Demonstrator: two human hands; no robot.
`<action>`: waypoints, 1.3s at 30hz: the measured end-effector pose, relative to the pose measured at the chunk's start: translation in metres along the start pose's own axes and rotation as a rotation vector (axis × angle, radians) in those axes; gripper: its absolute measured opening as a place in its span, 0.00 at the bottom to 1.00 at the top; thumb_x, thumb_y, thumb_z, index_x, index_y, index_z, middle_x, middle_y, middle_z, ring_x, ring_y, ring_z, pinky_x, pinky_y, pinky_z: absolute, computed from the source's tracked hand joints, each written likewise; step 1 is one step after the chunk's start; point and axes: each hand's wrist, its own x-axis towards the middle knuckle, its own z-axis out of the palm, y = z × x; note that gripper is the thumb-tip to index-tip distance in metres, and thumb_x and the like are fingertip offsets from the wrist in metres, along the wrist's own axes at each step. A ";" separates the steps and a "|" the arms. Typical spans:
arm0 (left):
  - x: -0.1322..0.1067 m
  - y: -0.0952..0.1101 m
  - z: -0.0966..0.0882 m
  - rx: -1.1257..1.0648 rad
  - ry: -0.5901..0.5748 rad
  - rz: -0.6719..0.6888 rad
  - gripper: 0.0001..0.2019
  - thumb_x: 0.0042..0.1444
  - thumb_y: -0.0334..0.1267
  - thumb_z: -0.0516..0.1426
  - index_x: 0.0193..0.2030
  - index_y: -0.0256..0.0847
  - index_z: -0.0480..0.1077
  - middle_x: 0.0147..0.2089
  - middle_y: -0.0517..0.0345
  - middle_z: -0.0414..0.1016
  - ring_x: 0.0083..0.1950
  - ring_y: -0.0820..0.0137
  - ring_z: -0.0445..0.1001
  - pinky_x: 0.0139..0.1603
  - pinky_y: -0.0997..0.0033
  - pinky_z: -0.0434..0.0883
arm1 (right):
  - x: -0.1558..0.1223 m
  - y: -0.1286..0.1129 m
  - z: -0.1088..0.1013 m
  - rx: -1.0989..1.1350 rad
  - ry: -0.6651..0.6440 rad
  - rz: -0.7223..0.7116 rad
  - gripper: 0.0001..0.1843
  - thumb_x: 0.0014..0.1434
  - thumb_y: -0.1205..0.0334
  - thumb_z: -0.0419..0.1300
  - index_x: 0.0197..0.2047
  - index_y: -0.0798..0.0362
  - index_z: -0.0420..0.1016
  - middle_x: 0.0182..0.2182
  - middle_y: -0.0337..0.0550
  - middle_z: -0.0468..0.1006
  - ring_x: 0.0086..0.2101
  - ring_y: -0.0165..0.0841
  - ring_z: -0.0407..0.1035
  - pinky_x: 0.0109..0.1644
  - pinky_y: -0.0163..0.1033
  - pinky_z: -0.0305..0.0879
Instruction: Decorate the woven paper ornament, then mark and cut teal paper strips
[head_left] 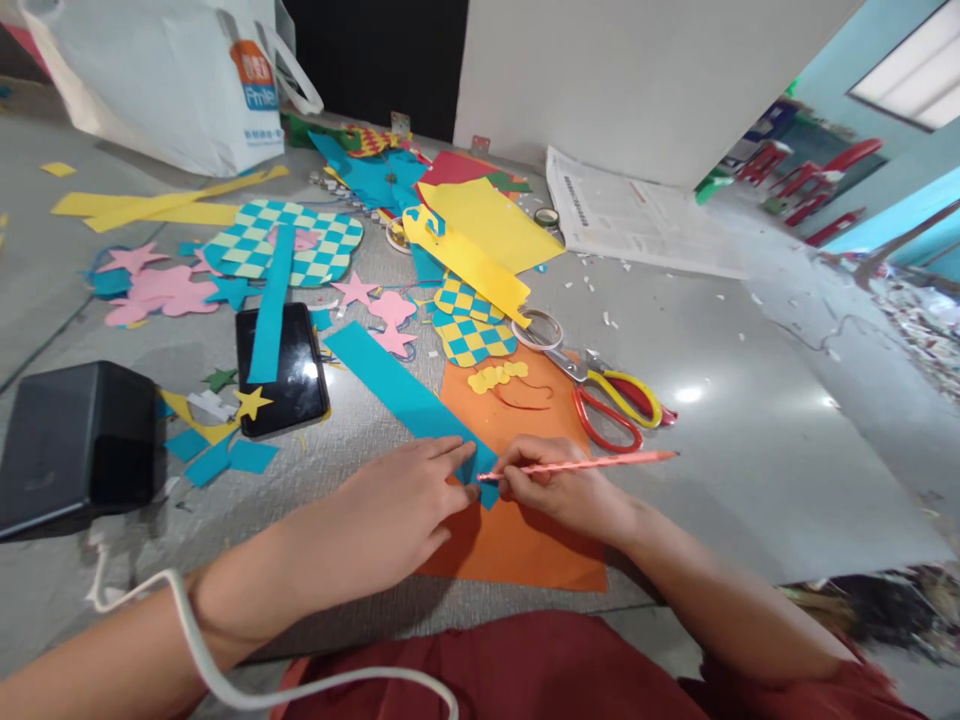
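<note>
lying partly beneath the left hand (394, 505) is a blue strip (409, 393).

Gry tbl (45, 270): phone (296, 375), newsppr (637, 215), orange ppr (525, 555), wht bag (165, 80).

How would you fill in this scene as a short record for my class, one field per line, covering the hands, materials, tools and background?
Left hand: fingers on a blue strip
Right hand: holds a pencil near one end, by the blue strip's near end
Under that end: orange paper
Tool nearby: scissors, beyond the right hand
Phone: a second blue strip lies across it
Background: plastic bag at left, newspaper at right
</note>
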 end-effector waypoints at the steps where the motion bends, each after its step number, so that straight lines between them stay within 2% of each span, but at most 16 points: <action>1: 0.000 0.000 0.000 0.004 0.002 0.001 0.08 0.61 0.31 0.62 0.46 0.39 0.79 0.67 0.38 0.72 0.69 0.48 0.70 0.67 0.44 0.70 | 0.000 0.000 0.000 -0.004 0.019 0.006 0.09 0.65 0.64 0.57 0.36 0.51 0.79 0.30 0.39 0.83 0.30 0.29 0.76 0.32 0.31 0.67; 7: -0.002 0.000 0.001 -0.022 0.032 0.000 0.08 0.60 0.29 0.61 0.46 0.39 0.79 0.66 0.38 0.73 0.67 0.47 0.72 0.66 0.43 0.72 | 0.000 0.000 -0.001 -0.002 -0.029 -0.008 0.08 0.63 0.66 0.57 0.34 0.52 0.77 0.27 0.38 0.82 0.27 0.29 0.74 0.30 0.31 0.65; 13: -0.002 0.000 0.001 -0.017 0.048 0.013 0.08 0.61 0.31 0.61 0.45 0.39 0.79 0.67 0.38 0.72 0.69 0.47 0.70 0.68 0.42 0.69 | 0.001 0.000 0.003 0.025 0.041 0.020 0.09 0.67 0.63 0.57 0.40 0.51 0.80 0.34 0.40 0.85 0.34 0.31 0.79 0.36 0.32 0.70; 16: -0.001 0.000 0.000 -0.007 0.031 0.016 0.08 0.61 0.31 0.62 0.46 0.38 0.79 0.67 0.36 0.73 0.69 0.46 0.70 0.68 0.42 0.70 | 0.001 0.001 0.005 0.024 0.054 0.030 0.10 0.67 0.63 0.57 0.41 0.51 0.80 0.34 0.40 0.85 0.35 0.30 0.79 0.37 0.32 0.71; 19: -0.001 0.001 0.000 -0.008 0.024 0.018 0.07 0.61 0.31 0.62 0.45 0.39 0.79 0.65 0.39 0.75 0.69 0.48 0.70 0.68 0.45 0.69 | 0.001 0.003 0.004 0.016 0.060 0.027 0.09 0.67 0.63 0.57 0.42 0.51 0.80 0.35 0.40 0.85 0.35 0.31 0.79 0.36 0.32 0.70; 25: 0.000 0.001 0.000 0.009 0.008 0.000 0.08 0.60 0.31 0.63 0.46 0.41 0.79 0.68 0.40 0.72 0.69 0.49 0.70 0.68 0.46 0.69 | 0.003 0.003 0.002 -0.016 0.043 -0.003 0.09 0.65 0.65 0.58 0.34 0.51 0.77 0.31 0.39 0.84 0.32 0.31 0.78 0.34 0.33 0.69; 29: -0.001 0.000 0.000 -0.037 0.050 0.020 0.08 0.61 0.31 0.62 0.46 0.40 0.80 0.66 0.40 0.74 0.69 0.49 0.70 0.67 0.46 0.69 | 0.001 0.006 0.007 0.102 0.133 -0.025 0.07 0.67 0.62 0.59 0.39 0.50 0.79 0.33 0.40 0.85 0.34 0.32 0.80 0.36 0.34 0.73; 32: -0.002 -0.001 0.001 -0.034 0.033 0.003 0.11 0.61 0.31 0.62 0.49 0.41 0.80 0.67 0.40 0.72 0.68 0.48 0.71 0.66 0.45 0.70 | -0.001 0.009 0.004 0.207 0.350 -0.123 0.06 0.68 0.60 0.59 0.41 0.49 0.78 0.31 0.39 0.83 0.30 0.32 0.79 0.33 0.35 0.74; 34: -0.002 -0.001 0.001 -0.012 0.002 -0.007 0.12 0.60 0.30 0.63 0.51 0.42 0.79 0.68 0.39 0.71 0.68 0.47 0.71 0.66 0.44 0.71 | -0.002 0.010 -0.004 0.206 0.484 -0.218 0.09 0.71 0.59 0.57 0.40 0.49 0.77 0.32 0.41 0.82 0.33 0.34 0.79 0.37 0.38 0.76; 35: -0.002 -0.001 0.000 -0.002 -0.008 -0.007 0.12 0.60 0.31 0.63 0.51 0.42 0.79 0.68 0.38 0.71 0.68 0.48 0.71 0.66 0.44 0.71 | -0.001 0.011 -0.008 0.176 0.506 -0.265 0.10 0.72 0.58 0.56 0.39 0.49 0.77 0.35 0.43 0.83 0.36 0.35 0.79 0.42 0.41 0.77; 37: -0.001 -0.001 -0.001 0.010 -0.011 -0.002 0.12 0.60 0.32 0.63 0.50 0.42 0.80 0.68 0.39 0.72 0.68 0.49 0.71 0.65 0.46 0.71 | -0.001 0.012 -0.017 0.125 0.467 -0.310 0.14 0.74 0.56 0.55 0.39 0.49 0.77 0.41 0.47 0.84 0.45 0.39 0.79 0.51 0.45 0.77; 39: 0.000 -0.001 -0.002 0.021 -0.008 0.000 0.10 0.60 0.32 0.64 0.49 0.42 0.80 0.67 0.39 0.73 0.67 0.50 0.72 0.65 0.47 0.72 | -0.001 0.014 -0.022 0.124 0.386 -0.262 0.15 0.75 0.53 0.54 0.41 0.50 0.77 0.42 0.48 0.84 0.46 0.40 0.80 0.52 0.46 0.77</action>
